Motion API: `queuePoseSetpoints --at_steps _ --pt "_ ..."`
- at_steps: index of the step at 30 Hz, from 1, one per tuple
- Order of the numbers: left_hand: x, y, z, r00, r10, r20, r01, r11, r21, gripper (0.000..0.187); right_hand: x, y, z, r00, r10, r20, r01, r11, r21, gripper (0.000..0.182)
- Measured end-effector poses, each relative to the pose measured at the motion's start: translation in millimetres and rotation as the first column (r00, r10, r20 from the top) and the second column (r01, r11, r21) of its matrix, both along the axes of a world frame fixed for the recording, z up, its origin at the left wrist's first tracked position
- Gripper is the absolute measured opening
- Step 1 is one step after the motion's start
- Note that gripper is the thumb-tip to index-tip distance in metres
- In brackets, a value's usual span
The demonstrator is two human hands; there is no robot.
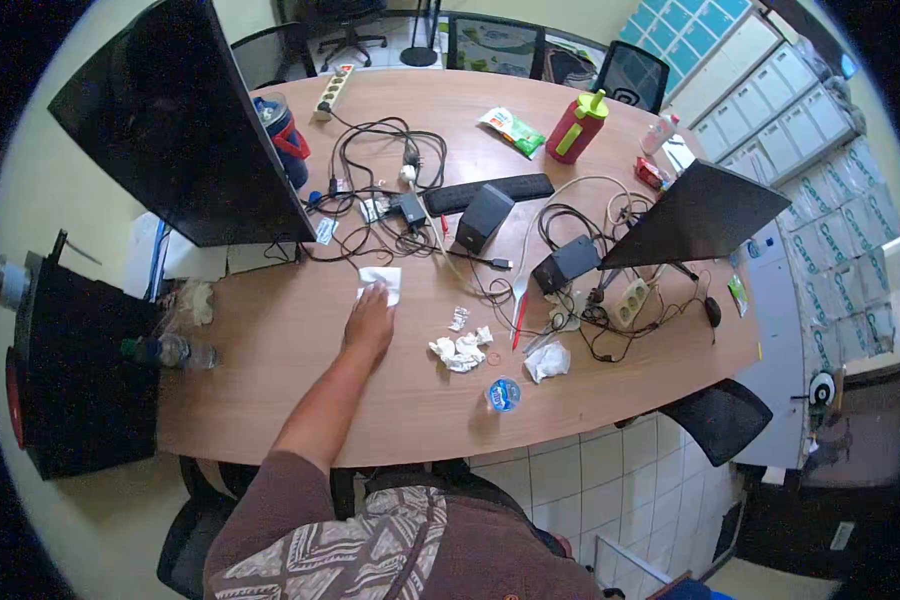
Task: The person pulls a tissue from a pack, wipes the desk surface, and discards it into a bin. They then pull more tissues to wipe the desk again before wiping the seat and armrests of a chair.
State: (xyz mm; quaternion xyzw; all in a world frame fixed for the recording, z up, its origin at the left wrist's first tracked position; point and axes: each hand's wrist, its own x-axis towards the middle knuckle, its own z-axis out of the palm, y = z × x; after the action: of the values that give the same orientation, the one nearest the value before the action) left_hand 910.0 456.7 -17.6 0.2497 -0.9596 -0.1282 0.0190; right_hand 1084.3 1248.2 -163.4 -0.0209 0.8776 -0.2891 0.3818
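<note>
My left hand (370,318) rests on the wooden table, its fingers stretched forward over a white tissue (380,280). The tissue lies flat beneath the fingertips, and its far edge shows beyond them. To the right of the hand sit crumpled white tissues (460,350) and a small crinkled silver wrapper (458,319). Farther right are another wadded tissue (547,362) and a sealed plastic water cup (503,395). My right hand is out of view.
A large monitor (180,120) stands at left, a smaller screen (700,215) at right. Tangled cables (390,150), black speakers (485,218) and a power strip (630,303) spread between them. A pink bottle (577,128) stands at the back; a plastic bottle (185,352) lies at left.
</note>
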Motion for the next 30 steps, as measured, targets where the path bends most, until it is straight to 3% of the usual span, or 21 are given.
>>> queuePoseSetpoints --at_steps 1,2,4,6,7,8,10,11,13,19,22,25,27,29,30 --pt "-13.3 -3.1 20.1 0.999 -0.035 0.024 0.03 0.981 0.19 0.049 0.0 -16.3 21.1 1.0 -0.009 0.006 0.009 1.0 0.007 0.028" --pt "-21.4 -6.7 21.7 0.999 -0.049 0.021 0.044 0.979 0.198 0.049 2.4 -33.7 40.6 1.0 -0.016 0.016 0.016 1.0 0.0 0.029" --pt "-30.2 -6.7 18.5 0.945 -0.327 -0.003 0.315 0.909 0.274 0.048 20.5 -36.4 44.0 0.999 -0.032 0.032 0.032 0.999 0.002 0.031" --pt "-22.4 -4.5 6.9 0.905 -0.425 -0.018 0.418 0.879 0.23 0.05 41.4 -14.1 24.1 0.964 -0.175 0.2 0.197 0.976 -0.093 0.029" --pt "-20.9 -4.1 3.2 0.857 -0.515 -0.022 0.511 0.843 0.166 0.052 48.9 -16.1 27.2 0.971 -0.168 0.173 0.179 0.982 -0.053 0.029" --pt "-22.7 -4.1 0.2 0.851 -0.524 -0.028 0.521 0.837 0.169 0.052 52.4 -18.2 28.5 0.973 -0.173 0.151 0.177 0.984 -0.012 0.029" --pt "-25.3 -2.1 5.7 0.934 -0.35 -0.072 0.357 0.925 0.134 0.054 55.4 -35.0 45.1 0.972 -0.195 0.129 0.192 0.981 0.035 0.029" --pt "-31.2 -0.2 6.2 0.929 -0.362 -0.074 0.369 0.918 0.142 0.054 59.7 -41.3 52.0 0.97 -0.21 0.123 0.205 0.977 0.05 0.029" --pt "-55.2 -2.3 7.1 0.981 -0.186 -0.056 0.191 0.974 0.118 0.053 63.7 -46.3 57.6 0.968 -0.227 0.11 0.221 0.973 0.068 0.029" --pt "-90.6 -2.5 2.4 0.96 -0.249 -0.13 0.259 0.964 0.063 0.046 79.1 -58.8 71.0 0.959 -0.268 0.088 0.259 0.96 0.105 0.029" --pt "-79.3 -2.4 1.0 0.904 -0.423 -0.058 0.426 0.889 0.169 0.049 83.6 -61.9 71.5 0.955 -0.284 0.082 0.275 0.955 0.109 0.029" --pt "-49.3 -1.5 -5.7 0.841 -0.534 -0.088 0.541 0.829 0.137 0.051 92.5 -61.1 69.5 0.952 -0.296 0.078 0.287 0.951 0.114 0.029" --pt "-44.4 3.2 -4.1 0.846 -0.53 -0.048 0.527 0.821 0.222 0.048 98.1 -59.4 67.6 0.95 -0.304 0.069 0.296 0.949 0.114 0.029" --pt "-46.2 11.5 -6.8 0.937 -0.33 -0.116 0.348 0.848 0.4 0.04 103.8 -58.3 65.6 0.951 -0.304 0.061 0.297 0.948 0.112 0.029" --pt "-50.1 16.0 -3.6 0.935 -0.334 -0.116 0.352 0.846 0.4 0.04 105.7 -57.4 64.9 0.951 -0.304 0.058 0.296 0.948 0.113 0.029"
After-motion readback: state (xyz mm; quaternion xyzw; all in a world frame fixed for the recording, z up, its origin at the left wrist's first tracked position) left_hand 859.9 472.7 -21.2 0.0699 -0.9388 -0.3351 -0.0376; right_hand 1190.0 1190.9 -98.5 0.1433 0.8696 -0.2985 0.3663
